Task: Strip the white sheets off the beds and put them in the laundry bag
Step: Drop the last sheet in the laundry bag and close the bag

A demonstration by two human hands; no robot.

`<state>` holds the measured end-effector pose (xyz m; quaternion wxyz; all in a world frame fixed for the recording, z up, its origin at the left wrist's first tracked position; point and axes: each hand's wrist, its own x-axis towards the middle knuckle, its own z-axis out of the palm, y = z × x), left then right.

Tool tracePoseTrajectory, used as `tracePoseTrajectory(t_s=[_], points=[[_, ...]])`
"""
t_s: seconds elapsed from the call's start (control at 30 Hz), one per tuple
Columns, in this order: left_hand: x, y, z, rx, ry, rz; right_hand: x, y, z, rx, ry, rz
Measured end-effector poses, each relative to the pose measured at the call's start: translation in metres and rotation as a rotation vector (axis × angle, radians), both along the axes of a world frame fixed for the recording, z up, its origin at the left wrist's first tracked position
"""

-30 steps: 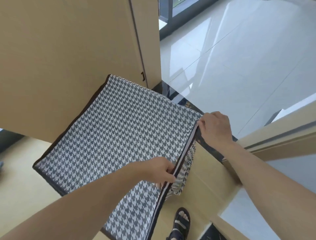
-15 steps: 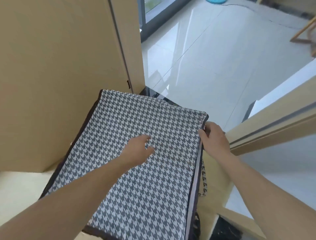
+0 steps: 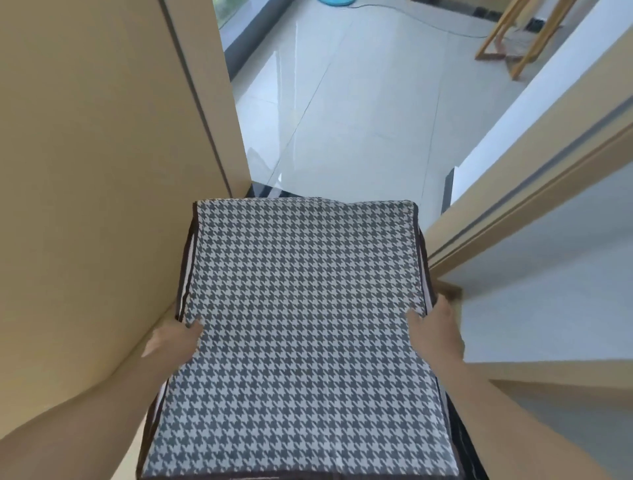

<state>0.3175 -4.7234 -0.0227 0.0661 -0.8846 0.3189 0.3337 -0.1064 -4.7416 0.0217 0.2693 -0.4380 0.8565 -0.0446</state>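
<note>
Laundry bag, houndstooth, flat lid closed, gripped at both sides for carrying: left hand and right hand curled round edges

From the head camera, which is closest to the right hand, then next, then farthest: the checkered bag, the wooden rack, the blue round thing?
1. Checkered bag: the right hand grips its right edge.
2. Wooden rack: far across the floor, upper right.
3. Blue round thing: at the top edge, farthest.
</note>
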Motion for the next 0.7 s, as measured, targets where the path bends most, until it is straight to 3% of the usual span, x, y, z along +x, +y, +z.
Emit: tracePoseTrajectory(t_s=[0.17,0.43,0.57,0.7], points=[[-0.012,0.002,-0.003,-0.202,0.043,0.025,-0.005,0.027,-0.016,-0.020,0.112,-0.090],[-0.051,-0.044,0.059,-0.480,0.118,-0.147,0.009,0.028,0.023,-0.267,-0.151,-0.082],[-0.062,-0.085,0.120,-0.653,0.176,-0.140,0.003,0.001,0.075,-0.451,-0.164,-0.118],[-0.069,-0.101,0.134,-0.709,0.235,-0.159,-0.008,-0.005,0.081,-0.558,-0.170,-0.171]])
